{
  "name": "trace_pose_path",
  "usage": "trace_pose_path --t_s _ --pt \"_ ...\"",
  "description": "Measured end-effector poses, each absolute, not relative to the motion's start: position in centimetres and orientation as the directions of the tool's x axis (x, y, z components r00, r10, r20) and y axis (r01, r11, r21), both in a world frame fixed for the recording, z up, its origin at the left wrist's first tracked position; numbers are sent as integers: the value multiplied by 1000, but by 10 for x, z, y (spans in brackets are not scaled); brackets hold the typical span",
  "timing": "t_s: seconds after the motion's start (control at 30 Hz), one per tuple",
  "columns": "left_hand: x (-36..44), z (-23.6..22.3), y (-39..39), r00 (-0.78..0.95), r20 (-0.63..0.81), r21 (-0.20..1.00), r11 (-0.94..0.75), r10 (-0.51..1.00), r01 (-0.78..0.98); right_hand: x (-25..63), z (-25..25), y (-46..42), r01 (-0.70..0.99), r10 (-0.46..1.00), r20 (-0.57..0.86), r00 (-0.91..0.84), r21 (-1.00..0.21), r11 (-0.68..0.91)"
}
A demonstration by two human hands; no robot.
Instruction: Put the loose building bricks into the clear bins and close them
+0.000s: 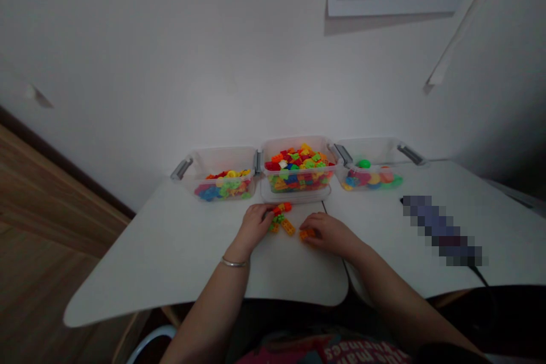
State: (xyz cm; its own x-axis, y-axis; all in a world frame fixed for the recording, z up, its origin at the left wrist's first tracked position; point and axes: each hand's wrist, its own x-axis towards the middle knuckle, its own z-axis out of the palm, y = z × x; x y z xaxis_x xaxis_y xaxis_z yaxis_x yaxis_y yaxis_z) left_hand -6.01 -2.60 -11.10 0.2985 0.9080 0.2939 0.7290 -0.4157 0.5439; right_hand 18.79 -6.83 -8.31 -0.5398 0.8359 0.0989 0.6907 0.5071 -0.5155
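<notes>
Multicoloured plastic building blocks lie in a small group on the white table, between my two hands. My left hand [256, 222] has its fingers curled against a joined piece of red, orange and green building blocks [278, 218], at the left side of the group. An orange building block [288, 227] lies loose just right of that piece. My right hand [331, 232] has thumb and fingers closed round another orange building block [305, 234], resting low at the tabletop. My fingers partly hide both held pieces.
Behind my hands a clear box [298, 185] heaped with blocks stands on a lid, between a left clear box [224, 153] and a right clear box [370, 145] holding coloured pieces. A blurred-out object [441, 230] with a cable lies right on the table [179, 261]. The wall rises behind.
</notes>
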Motion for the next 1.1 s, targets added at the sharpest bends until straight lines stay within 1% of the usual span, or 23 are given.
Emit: trace_pose_path --t_s 0.2,0.3,0.37,0.63,0.8,1.0,1.1 --pt "-59 -110 -26 281 291 530 -399 914 748 187 -93 -54 757 933 146 -329 -550 353" --pt "-59 -109 -26 292 291 531 -407 911 743 187 -97 -48 780 958 181 -223 -556 287" --pt "-59 -109 -26 288 296 530 -408 911 743 186 -98 -45 789 961 203 -187 -552 271" --pt "-60 -110 -26 298 309 518 -422 903 744 180 -95 -43 820 965 188 -182 -513 255" --pt "-60 -111 -25 299 309 511 -422 903 748 177 -95 -43 810 966 185 -178 -530 251" --pt "-59 -109 -27 291 316 516 -421 903 746 171 -97 -44 807 960 191 -206 -521 277" --pt "-59 -107 -27 291 295 518 -408 910 752 170 -100 -45 777 957 219 -191 -562 284"
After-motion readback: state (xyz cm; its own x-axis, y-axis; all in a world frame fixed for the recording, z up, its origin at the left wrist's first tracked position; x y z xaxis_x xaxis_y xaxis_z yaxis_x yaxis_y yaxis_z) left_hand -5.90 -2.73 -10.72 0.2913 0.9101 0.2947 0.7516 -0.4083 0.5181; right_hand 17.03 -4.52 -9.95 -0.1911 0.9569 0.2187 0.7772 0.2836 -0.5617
